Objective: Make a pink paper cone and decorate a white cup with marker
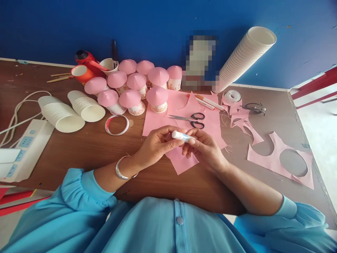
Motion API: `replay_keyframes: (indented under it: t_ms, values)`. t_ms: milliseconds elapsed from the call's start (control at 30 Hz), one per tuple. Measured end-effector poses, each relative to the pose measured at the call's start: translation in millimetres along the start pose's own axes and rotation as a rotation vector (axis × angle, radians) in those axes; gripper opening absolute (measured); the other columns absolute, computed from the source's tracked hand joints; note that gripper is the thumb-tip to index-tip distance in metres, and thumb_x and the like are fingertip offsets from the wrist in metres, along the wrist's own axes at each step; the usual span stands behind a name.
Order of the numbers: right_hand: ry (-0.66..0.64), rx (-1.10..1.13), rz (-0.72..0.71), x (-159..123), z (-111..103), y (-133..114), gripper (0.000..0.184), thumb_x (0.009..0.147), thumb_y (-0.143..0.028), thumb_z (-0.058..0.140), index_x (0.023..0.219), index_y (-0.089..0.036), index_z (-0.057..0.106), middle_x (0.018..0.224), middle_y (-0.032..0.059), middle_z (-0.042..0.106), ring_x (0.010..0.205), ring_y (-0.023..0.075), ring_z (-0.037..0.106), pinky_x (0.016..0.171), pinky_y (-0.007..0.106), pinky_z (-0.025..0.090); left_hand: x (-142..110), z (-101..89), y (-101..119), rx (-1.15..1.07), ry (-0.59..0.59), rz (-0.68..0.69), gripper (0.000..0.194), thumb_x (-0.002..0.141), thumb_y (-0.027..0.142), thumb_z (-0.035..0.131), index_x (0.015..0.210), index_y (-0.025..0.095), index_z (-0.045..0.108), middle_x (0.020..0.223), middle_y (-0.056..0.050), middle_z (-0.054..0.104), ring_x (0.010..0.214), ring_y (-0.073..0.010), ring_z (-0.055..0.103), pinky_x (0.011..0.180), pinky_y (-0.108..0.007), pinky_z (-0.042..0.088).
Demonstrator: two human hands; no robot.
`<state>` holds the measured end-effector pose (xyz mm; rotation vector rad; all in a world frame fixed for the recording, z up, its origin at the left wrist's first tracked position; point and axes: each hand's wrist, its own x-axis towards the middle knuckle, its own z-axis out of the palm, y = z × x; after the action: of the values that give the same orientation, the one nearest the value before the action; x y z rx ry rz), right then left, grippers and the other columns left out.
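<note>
So the left hand [162,142] is pinching the capped end of a small white glue stick [183,136], fingers nearly closed, and the right hand [204,144] is gripping its other end, fingers curled in. The tube's sitting right between both hands, above the pink paper [181,161], with black-handled scissors [188,120] lying just beyond.
</note>
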<state>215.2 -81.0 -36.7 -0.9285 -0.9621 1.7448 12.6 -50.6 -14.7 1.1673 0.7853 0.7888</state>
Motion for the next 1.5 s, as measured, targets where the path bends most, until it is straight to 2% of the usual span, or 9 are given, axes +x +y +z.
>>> replay_keyframes:
  t_ms: [167,300,400,633,800,933,1067,1267,1500]
  values:
    - [0.016,-0.373,-0.160,-9,-1,6,0.045,0.096,-0.055,0.074,0.121,-0.024,0.054,0.084,0.0016,0.081,0.067,0.0197,0.079,0.064,0.032,0.065,-2,-0.1,-6,0.028,0.116,0.027,0.030,0.084,0.045,0.086,0.095,0.018,0.077,0.068,0.003,0.061,0.061,-0.0088,0.048,0.056,-0.025,0.037]
    - [0.253,-1.013,-0.597,-13,-10,13,0.042,0.096,-0.045,0.078,0.127,-0.026,0.058,0.095,0.0062,0.083,0.076,0.0240,0.081,0.072,0.036,0.065,-3,1.9,-12,-0.073,0.140,-0.093,0.037,0.078,0.051,0.089,0.087,0.019,0.074,0.058,0.007,0.048,0.052,-0.0069,0.035,0.050,-0.024,0.028]
    - [0.161,-1.204,-0.852,-12,-15,12,0.041,0.090,-0.040,0.085,0.121,-0.025,0.063,0.087,0.0057,0.082,0.068,0.0250,0.079,0.062,0.037,0.063,-2,3.5,-11,-0.127,0.149,-0.141,0.040,0.075,0.052,0.090,0.078,0.018,0.068,0.056,0.008,0.045,0.050,-0.0058,0.031,0.048,-0.023,0.025]
    - [-0.015,-0.470,-0.263,-6,-1,-7,0.040,0.106,-0.053,0.058,0.131,-0.021,0.057,0.084,0.0035,0.080,0.065,0.0202,0.078,0.062,0.034,0.066,15,-1.7,-3,-0.072,0.098,-0.029,0.036,0.076,0.045,0.092,0.079,0.018,0.068,0.060,0.007,0.048,0.053,-0.0062,0.030,0.051,-0.025,0.024]
    - [0.345,-0.968,-0.659,-5,-16,1,0.038,0.100,-0.036,0.073,0.133,-0.025,0.057,0.095,0.0053,0.082,0.074,0.0216,0.080,0.070,0.036,0.067,31,6.4,0,-0.128,0.078,-0.037,0.036,0.077,0.045,0.090,0.076,0.018,0.066,0.057,0.009,0.043,0.051,-0.0051,0.028,0.050,-0.025,0.022]
    - [0.390,-1.392,-0.947,-4,-37,7,0.044,0.093,-0.033,0.082,0.131,-0.024,0.061,0.097,0.0097,0.083,0.076,0.0261,0.080,0.064,0.037,0.065,38,16.6,2,-0.184,0.116,-0.107,0.040,0.073,0.046,0.092,0.074,0.018,0.063,0.055,0.010,0.038,0.049,-0.0044,0.024,0.048,-0.025,0.017]
    - [0.369,-1.253,-0.842,-1,-37,2,0.037,0.092,-0.042,0.082,0.120,-0.024,0.065,0.092,0.0080,0.081,0.072,0.0253,0.078,0.063,0.038,0.064,39,16.5,2,-0.194,0.135,-0.122,0.042,0.071,0.046,0.092,0.073,0.018,0.061,0.053,0.010,0.036,0.048,-0.0042,0.024,0.047,-0.025,0.016]
    - [0.121,-0.451,-0.241,6,-16,-8,0.036,0.102,-0.056,0.065,0.111,-0.021,0.067,0.077,0.0010,0.075,0.058,0.0167,0.072,0.059,0.032,0.063,40,2.9,-4,-0.137,0.124,-0.047,0.040,0.072,0.045,0.094,0.077,0.019,0.065,0.056,0.009,0.040,0.049,-0.0046,0.026,0.048,-0.025,0.019]
    - [0.396,-1.029,-0.691,-2,-19,-7,0.019,0.096,-0.031,0.076,0.114,-0.025,0.072,0.095,0.0038,0.082,0.074,0.0183,0.078,0.067,0.029,0.064,42,8.8,-5,-0.185,0.106,-0.056,0.041,0.076,0.049,0.091,0.077,0.019,0.063,0.054,0.010,0.035,0.050,-0.0055,0.025,0.049,-0.026,0.019]
